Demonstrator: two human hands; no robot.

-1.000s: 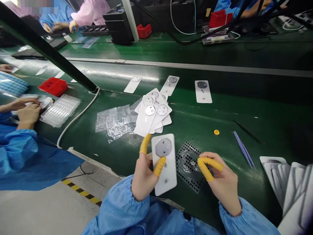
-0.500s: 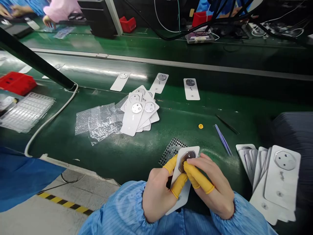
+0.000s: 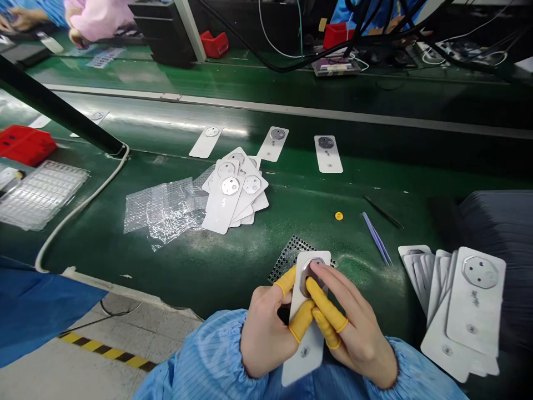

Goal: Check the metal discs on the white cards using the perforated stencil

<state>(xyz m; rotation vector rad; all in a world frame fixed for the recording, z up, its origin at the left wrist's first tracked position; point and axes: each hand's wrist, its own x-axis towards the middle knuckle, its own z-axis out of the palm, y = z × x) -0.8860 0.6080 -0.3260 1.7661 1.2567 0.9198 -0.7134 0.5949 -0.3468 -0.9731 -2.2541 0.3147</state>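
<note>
A white panel (image 3: 307, 333) with a dark octagonal part near its top is tilted close to my body. My left hand (image 3: 275, 328) grips it by the left edge, with yellow covers on thumb and finger. My right hand (image 3: 350, 328) has yellow-covered fingertips pressed together on the octagonal part; whether anything small is between them is hidden. Just behind the panel lies a perforated black sheet (image 3: 287, 258). A fanned stack of similar panels (image 3: 477, 300) is at the right, and another pile (image 3: 225, 205) lies left of centre.
Purple tweezers (image 3: 377, 239), dark tweezers (image 3: 383, 212) and a yellow disc (image 3: 338, 216) lie right of centre. Clear plastic bags (image 3: 166, 211) are at the left. Single panels (image 3: 328, 154) rest along the green belt. A black post (image 3: 62, 108) slants across the left.
The held panel has turned more upright, showing more of its lower face. My right fingers have shifted slightly left over the octagonal part. The whole view has moved a little.
</note>
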